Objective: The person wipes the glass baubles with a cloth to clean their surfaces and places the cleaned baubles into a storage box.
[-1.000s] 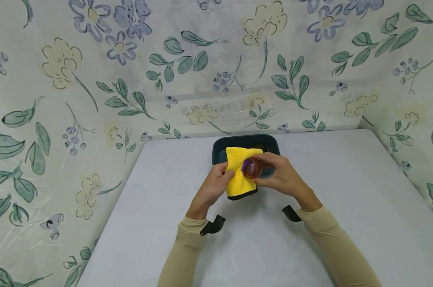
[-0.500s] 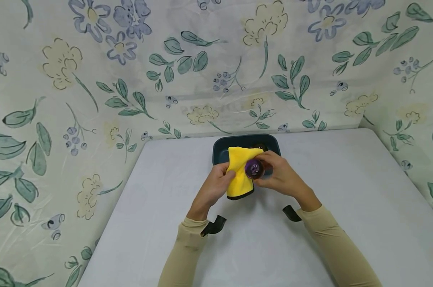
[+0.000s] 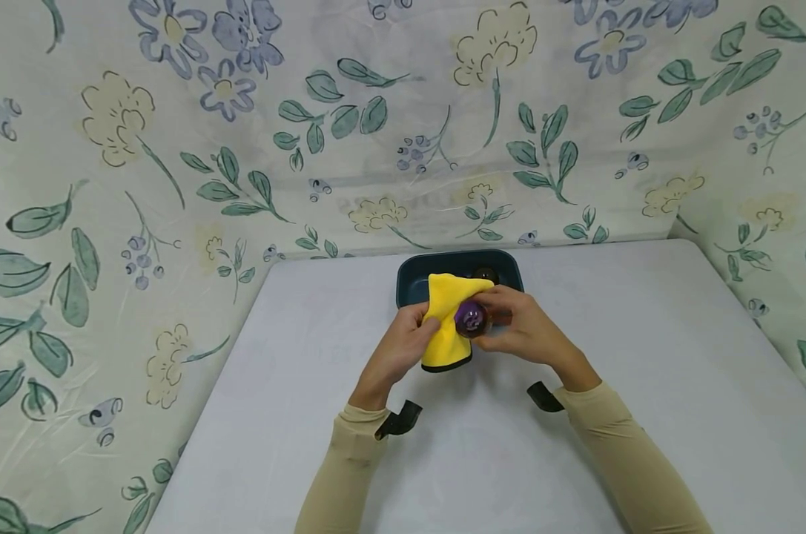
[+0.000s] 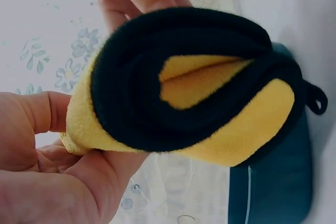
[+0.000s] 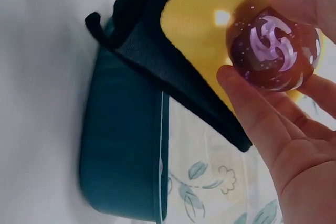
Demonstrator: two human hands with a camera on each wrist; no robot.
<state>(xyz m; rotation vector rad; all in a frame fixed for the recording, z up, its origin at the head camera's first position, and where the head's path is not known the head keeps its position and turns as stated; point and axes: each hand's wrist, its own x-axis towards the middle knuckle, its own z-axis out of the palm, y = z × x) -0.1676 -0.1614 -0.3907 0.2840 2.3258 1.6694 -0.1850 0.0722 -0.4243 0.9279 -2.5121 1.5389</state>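
Note:
My left hand (image 3: 405, 337) grips a folded yellow cloth (image 3: 446, 345) with a dark edge; in the left wrist view the cloth (image 4: 236, 142) curls over in layers. Between the thumb and fingers of my right hand (image 3: 526, 326) is a shiny see-through ball (image 3: 472, 319), purple and reddish, held against the cloth. A pale lilac swirl shows inside the ball (image 5: 273, 45) in the right wrist view. Both hands are raised in front of a dark teal bin (image 3: 412, 278), whose near side is partly hidden by cloth and hands.
A dark round ball (image 3: 486, 274) lies in the bin's right part. The bin stands at the back of the white table (image 3: 322, 356), close to the flowered curtain (image 3: 389, 170). Black camera mounts (image 3: 403, 420) stick out at both wrists.
The ball has turned in my right hand, so its purple side with the swirl now faces up. The cloth has shifted slightly against it. Both arms stay nearly in place.

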